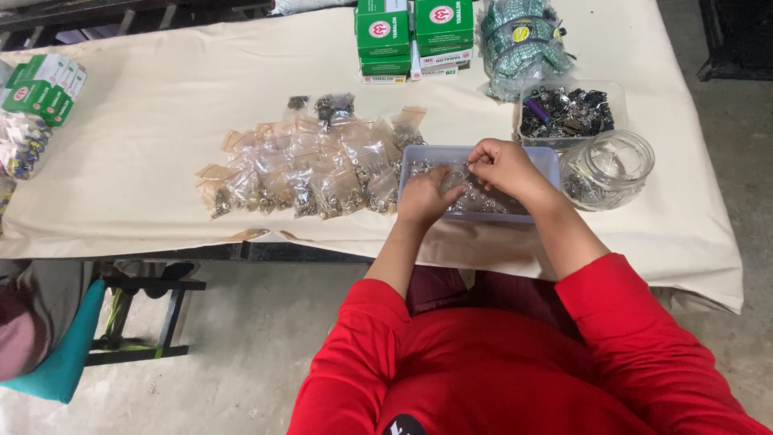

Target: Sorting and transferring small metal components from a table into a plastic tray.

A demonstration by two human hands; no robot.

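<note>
Over the clear plastic tray (547,157) of small metal parts on the worktop (161,121), a clear little bag (452,179) is pinched by the left hand (425,197), while a part is pinched just beyond by the right hand (503,167).

This looks like a small packing workshop: a long table (145,121) under a cream cloth carries rows of little clear bags (310,165) of metal parts, stacked green cartons (411,36), a tray of hardware (568,113), above a bare concrete floor (241,346).
</note>
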